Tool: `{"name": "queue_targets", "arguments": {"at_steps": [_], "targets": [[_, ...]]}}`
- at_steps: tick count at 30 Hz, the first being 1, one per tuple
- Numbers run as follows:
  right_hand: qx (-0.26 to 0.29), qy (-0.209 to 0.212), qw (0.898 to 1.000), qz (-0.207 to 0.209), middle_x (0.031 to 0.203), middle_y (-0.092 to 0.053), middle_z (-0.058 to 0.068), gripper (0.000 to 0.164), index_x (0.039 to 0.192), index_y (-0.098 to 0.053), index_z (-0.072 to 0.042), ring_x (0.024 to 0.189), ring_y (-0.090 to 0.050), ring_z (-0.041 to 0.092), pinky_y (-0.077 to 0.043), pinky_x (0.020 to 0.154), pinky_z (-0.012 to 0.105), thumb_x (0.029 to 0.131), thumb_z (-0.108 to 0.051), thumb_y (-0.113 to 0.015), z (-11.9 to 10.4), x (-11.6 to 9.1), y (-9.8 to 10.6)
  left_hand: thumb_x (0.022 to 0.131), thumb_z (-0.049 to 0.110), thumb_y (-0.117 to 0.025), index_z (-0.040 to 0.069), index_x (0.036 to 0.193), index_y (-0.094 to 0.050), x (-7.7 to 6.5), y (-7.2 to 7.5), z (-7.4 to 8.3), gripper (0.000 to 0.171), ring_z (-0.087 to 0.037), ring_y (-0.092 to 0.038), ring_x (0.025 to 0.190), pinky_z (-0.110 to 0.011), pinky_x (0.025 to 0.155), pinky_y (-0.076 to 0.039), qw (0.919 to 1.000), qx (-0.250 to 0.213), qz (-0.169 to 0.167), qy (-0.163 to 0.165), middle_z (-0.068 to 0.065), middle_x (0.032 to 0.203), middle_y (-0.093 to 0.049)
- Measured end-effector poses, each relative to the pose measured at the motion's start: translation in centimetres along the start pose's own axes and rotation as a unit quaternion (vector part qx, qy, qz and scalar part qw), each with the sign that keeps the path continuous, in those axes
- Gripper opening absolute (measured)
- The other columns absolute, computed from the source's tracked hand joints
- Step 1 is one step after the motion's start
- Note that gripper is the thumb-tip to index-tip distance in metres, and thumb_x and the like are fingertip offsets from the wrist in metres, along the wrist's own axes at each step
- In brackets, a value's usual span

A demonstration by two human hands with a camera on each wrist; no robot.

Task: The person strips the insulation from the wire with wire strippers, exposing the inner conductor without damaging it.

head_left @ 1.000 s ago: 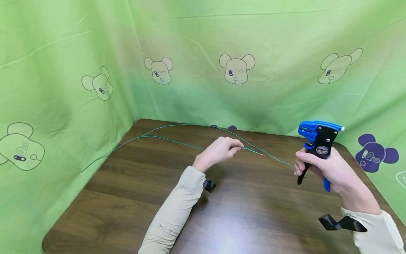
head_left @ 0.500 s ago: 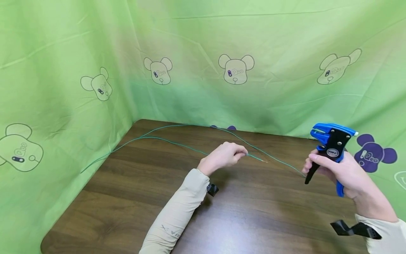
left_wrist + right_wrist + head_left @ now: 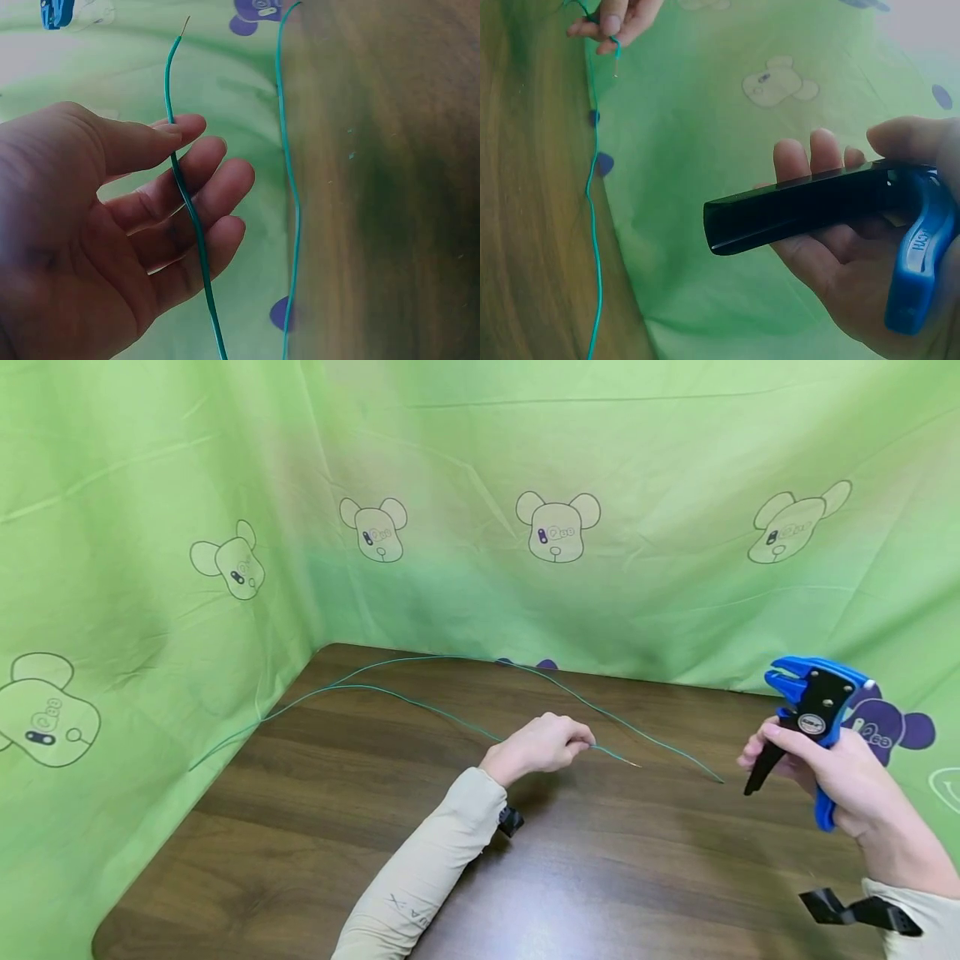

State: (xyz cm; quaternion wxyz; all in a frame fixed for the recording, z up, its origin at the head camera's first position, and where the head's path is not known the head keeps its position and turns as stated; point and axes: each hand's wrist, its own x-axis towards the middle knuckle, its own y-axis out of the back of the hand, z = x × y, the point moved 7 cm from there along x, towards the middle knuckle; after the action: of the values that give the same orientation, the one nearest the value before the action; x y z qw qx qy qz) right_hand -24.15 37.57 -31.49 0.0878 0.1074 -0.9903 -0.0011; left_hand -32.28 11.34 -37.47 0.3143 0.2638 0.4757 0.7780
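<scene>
My left hand [image 3: 536, 747] pinches a thin green wire [image 3: 201, 247] between thumb and index finger, close to one end. Past the fingertips, a short bare copper tip [image 3: 186, 26] sticks out of the insulation. The wire loops out to the left and back along the far side of the table, where its other end [image 3: 718, 777] lies to the right of the left hand. My right hand [image 3: 855, 781] holds a blue and black wire stripper [image 3: 813, 697] by its handles, raised above the table's right side. Its blue head points left, with a gap between the jaws.
A dark wooden table [image 3: 300, 843] fills the lower view. Green cloth [image 3: 450, 593] printed with bear heads hangs behind and along the sides, close to the table's edges. The wire's loop reaches past the left table edge.
My right hand has moved right with the wire stripper, away from the wire's far end. The left hand has shifted slightly right and nearer, still pinching the wire.
</scene>
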Motion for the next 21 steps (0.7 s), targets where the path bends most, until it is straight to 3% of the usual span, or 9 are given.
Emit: {"name": "queue_targets", "arguments": {"at_steps": [7, 21], "targets": [[-0.064, -0.030, 0.996, 0.056, 0.084, -0.075, 0.007, 0.021, 0.097, -0.067, -0.001, 0.079, -0.074, 0.016, -0.058, 0.074, 0.024, 0.102, -0.006, -0.047, 1.0, -0.2, 1.7, 0.101, 0.019, -0.052, 0.018, 0.115, -0.072, 0.3, -1.2, 0.2, 0.024, -0.003, -0.056, 0.076, -0.015, 0.072, -0.043, 0.9999, -0.003, -0.016, -0.001, 0.005, 0.102, -0.073], [-0.144, -0.075, 0.983, 0.087, 0.081, -0.076, 0.002, 0.019, 0.095, -0.070, -0.012, 0.076, -0.074, 0.014, -0.056, 0.071, 0.019, 0.102, -0.014, -0.052, 2.2, -0.2, 5.2, 0.100, 0.020, -0.052, 0.021, 0.114, -0.072, 0.5, -3.0, 0.2, 0.024, -0.002, -0.058, 0.079, -0.016, 0.074, -0.044, 0.9994, 0.008, -0.033, 0.008, 0.009, 0.100, -0.072]]}}
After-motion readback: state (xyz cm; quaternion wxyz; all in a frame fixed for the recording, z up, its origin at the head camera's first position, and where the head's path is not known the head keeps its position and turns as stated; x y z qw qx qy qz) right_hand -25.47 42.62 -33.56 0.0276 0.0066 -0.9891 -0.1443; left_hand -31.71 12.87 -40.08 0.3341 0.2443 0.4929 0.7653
